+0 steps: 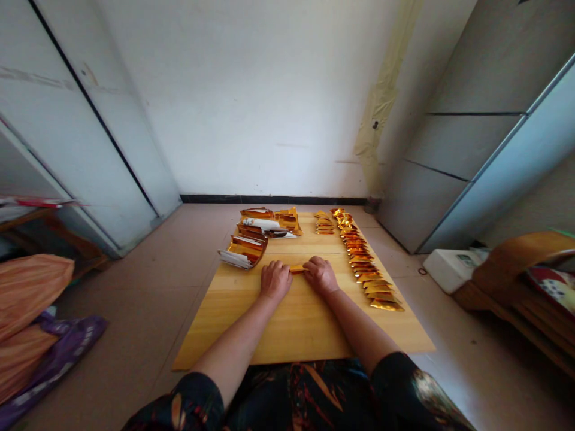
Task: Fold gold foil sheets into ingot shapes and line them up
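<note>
Tiled floor (135, 311) w/ a pale wood board (291, 326) laid flat on it, person's dark floral sleeves (399, 383) at the near edge, both forearms reaching fwd over the board. Left hand (276, 281) & right hand (321, 276) sit close together mid-board, a narrow gold foil strip (297, 269) between them, lying flat on the wood, its ends running in under each hand. Fingers (314, 264) on both hands are together & curled down at the strip; can't tell if they're actually clamped on it. Just past the left hand, a curled bundle of gold foil sheets (246, 251) w/ white backing lies near the board's left edge, more gold & white sheets (265, 222) heaped behind it. To the right, a long diagonal row of folded gold foil pieces (359, 257) overlaps like shingles along the board's right edge, w/ a small stack of folded pieces (324, 222) beside its far end. Off the board: orange bag (27, 293) & purple bag (54, 365) on the left, white box (451, 269) & curved wooden chair (516, 281) on the right. Far end: black skirting (269, 199) under a white wall (251, 102).
</note>
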A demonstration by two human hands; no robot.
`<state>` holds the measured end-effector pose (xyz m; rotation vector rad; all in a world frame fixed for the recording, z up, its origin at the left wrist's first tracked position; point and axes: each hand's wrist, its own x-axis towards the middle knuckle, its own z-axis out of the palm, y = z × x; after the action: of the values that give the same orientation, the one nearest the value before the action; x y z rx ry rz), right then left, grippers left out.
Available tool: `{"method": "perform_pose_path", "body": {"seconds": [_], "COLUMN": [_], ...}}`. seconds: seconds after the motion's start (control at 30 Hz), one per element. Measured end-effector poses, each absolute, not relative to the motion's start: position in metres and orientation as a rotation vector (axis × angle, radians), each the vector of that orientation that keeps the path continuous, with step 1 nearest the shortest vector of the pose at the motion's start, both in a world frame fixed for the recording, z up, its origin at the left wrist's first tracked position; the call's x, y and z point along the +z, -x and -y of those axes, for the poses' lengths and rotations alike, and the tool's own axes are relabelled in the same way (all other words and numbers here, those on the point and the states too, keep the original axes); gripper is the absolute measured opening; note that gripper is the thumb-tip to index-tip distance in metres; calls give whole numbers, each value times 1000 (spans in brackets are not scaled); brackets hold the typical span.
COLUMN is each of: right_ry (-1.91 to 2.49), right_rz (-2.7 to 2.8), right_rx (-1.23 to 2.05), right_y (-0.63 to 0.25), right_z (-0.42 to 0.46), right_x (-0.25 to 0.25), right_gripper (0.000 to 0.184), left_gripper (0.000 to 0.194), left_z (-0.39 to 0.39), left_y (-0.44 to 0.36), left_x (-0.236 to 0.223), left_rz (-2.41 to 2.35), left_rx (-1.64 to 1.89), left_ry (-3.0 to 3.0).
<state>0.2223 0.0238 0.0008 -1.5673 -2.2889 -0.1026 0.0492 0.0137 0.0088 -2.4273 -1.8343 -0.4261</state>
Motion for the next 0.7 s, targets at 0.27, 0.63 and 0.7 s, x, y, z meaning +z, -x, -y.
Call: {"method": "perform_pose_path", "body": {"seconds": [0.27, 0.63, 0.7], "right_ry": [1639, 1595, 1610], "right_rz": [2462, 2549, 2542], "right_rx": [-155, -186, -173], "right_y": [-219, -218, -218], "right_z": [-23, -21, -18], "right_x": [6, 7, 8], "right_gripper": [22, 26, 27], "left_gripper": [23, 27, 29], "left_z": [-18, -17, -17], "left_y": [-48, -47, -44], "left_x": [10, 12, 11], "left_rz": [1838, 1746, 1723], "left_rx": [-386, -365, -356], "left_ry": [2443, 2490, 2496]}}
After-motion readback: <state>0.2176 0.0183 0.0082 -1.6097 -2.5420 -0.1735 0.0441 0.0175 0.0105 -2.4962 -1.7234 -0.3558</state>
